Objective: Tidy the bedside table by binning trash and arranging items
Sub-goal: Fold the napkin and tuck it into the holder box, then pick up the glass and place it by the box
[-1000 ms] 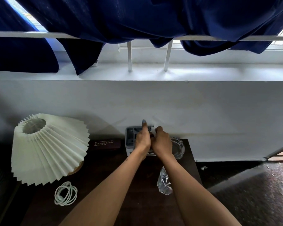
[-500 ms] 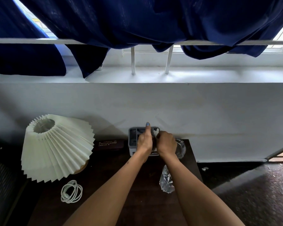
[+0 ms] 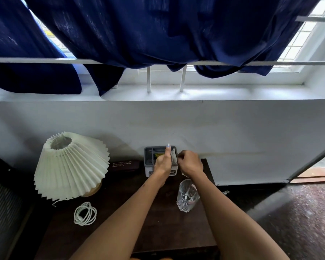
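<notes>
A grey organiser box (image 3: 148,156) stands at the back of the dark bedside table (image 3: 158,231), against the wall. My left hand (image 3: 163,163) lies over its middle with the index finger stretched out; what its other fingers grip is hidden. My right hand (image 3: 189,163) is curled at the box's right edge, fingertips pinching a white folded item (image 3: 174,155) that stands in the right compartment. A clear cut-glass tumbler (image 3: 187,196) stands just in front of my right wrist.
A lamp with a pleated cream shade (image 3: 69,166) fills the table's left side. Behind it a dark glasses case (image 3: 125,165) lies by the wall. A coiled white cable (image 3: 85,215) rests at the front left. Dark speckled floor (image 3: 289,212) lies to the right.
Both hands stay at the organiser. The white item has gone down into the right compartment. My right hand now hides the glass dish seen behind it earlier. The view has shifted.
</notes>
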A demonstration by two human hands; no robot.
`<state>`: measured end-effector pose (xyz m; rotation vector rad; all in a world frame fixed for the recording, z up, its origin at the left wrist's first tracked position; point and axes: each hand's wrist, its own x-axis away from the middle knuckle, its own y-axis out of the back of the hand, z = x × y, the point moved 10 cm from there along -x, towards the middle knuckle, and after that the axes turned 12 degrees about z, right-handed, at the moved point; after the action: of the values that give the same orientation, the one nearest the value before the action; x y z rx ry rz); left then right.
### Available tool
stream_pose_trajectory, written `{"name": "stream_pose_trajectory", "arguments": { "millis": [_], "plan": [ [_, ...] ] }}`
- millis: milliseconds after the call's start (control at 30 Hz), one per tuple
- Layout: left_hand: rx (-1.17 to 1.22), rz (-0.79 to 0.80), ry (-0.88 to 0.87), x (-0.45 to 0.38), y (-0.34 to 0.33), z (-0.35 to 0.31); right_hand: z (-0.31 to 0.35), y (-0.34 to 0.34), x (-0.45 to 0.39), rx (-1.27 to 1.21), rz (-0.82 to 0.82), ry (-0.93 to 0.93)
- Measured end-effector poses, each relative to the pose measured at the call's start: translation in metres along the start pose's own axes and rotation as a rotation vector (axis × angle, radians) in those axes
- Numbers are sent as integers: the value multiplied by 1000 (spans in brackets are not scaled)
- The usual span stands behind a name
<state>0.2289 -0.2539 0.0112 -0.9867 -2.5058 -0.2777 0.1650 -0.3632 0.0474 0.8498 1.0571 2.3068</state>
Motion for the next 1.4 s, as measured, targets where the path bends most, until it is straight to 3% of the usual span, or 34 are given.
{"name": "stream_pose_trajectory", "arguments": {
  "millis": [267, 567, 700, 1000, 1267, 1400],
  "plan": [
    [-89, 51, 70, 24, -11, 34, -43, 16, 42, -248, -129, -53],
    [3, 27, 190, 57, -27, 83, -124, -12, 103, -811, -442, -383],
    [31, -4, 221, 63, -28, 103, -137, -36, 106, -880, -385, -374],
    [158, 2, 118, 69, -32, 116, -120, -85, 102, -752, -52, -165],
    [190, 86, 18, 64, -42, 98, -112, -86, 102, -765, -88, -111],
    [178, 48, 32, 61, -38, 98, -113, -83, 101, -705, -113, -120]
  ]
}}
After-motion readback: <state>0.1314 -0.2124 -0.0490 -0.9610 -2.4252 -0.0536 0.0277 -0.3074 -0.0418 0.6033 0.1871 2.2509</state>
